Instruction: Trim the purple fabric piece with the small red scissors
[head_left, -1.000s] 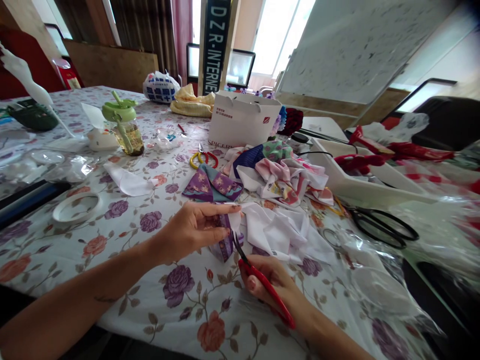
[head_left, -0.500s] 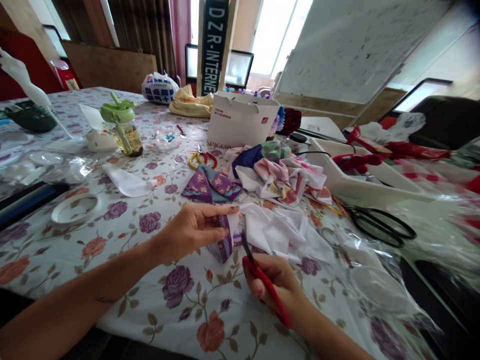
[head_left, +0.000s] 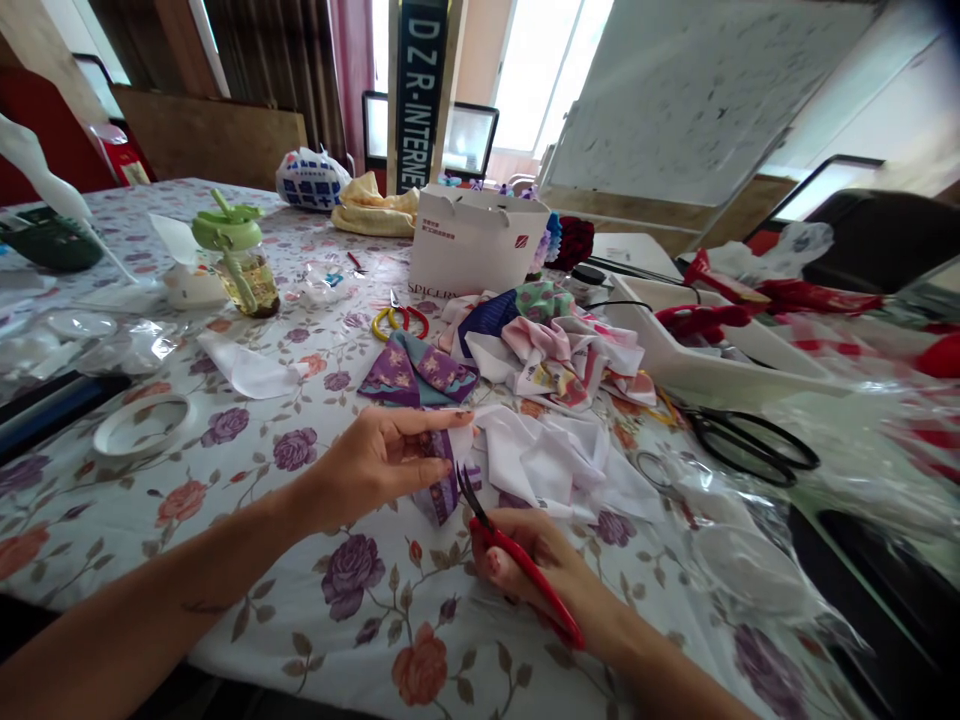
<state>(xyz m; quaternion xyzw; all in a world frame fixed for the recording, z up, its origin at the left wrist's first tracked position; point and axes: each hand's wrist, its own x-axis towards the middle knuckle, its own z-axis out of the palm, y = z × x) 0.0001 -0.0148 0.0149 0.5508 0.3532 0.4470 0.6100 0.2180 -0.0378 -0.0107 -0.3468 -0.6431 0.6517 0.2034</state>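
Note:
My left hand [head_left: 390, 450] pinches a piece of purple patterned fabric [head_left: 441, 492] with a pale side, held just above the tablecloth. In my right hand [head_left: 529, 560] are red-handled scissors [head_left: 534, 578], their dark blades parted and pointing up at the fabric's right edge. Whether the blades touch the cloth I cannot tell. Behind my left fingers lies a folded purple and teal cloth [head_left: 420, 370]. White fabric [head_left: 551, 460] is crumpled to the right of the blades.
Yellow-and-red-handled pliers [head_left: 401, 320] and a pile of printed cloth [head_left: 562, 345] lie ahead, before a white paper bag [head_left: 476, 240]. Black scissors [head_left: 750, 445] lie right, near a white bin [head_left: 652, 320]. A tape roll [head_left: 144, 425] and a green-lidded jar [head_left: 244, 265] are left.
The scissors have moved left, closer to the fabric, and their blades now show apart. My left hand keeps its hold on the fabric. The whole view has shifted slightly.

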